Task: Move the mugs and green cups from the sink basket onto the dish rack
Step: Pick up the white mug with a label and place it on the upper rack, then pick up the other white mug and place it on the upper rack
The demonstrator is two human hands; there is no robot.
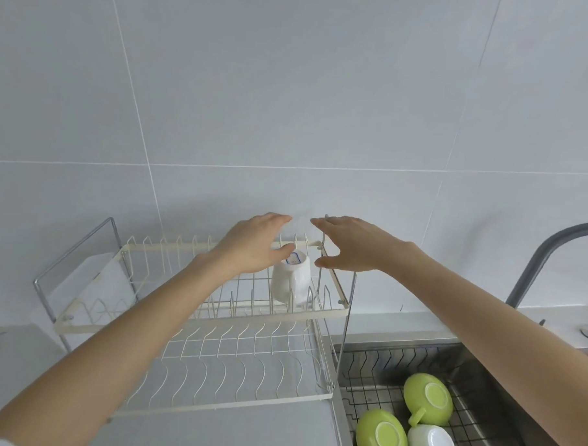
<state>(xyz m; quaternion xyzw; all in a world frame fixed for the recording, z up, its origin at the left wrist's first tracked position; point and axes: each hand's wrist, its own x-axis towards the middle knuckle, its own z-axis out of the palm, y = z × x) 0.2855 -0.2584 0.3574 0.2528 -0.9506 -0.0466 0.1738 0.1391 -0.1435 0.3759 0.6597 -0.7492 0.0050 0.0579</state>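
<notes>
Up on the dish rack (pixel 194 314) top tier, my left hand (pixel 254 246) hovers with fingers loose beside the upside-down white mug (pixel 292 278); my right hand (pixel 350 247) is spread and empty. Down right, two green cups (pixel 428 399) and another mug (pixel 431 444) lie in the sink basket (pixel 373 371).

Both your arms are stretched forward, bare to the elbow. Your left hand (pixel 251 244) and right hand (pixel 352 244) are open, palms down, fingers spread a little. The fingertips are near each other, not touching.
</notes>
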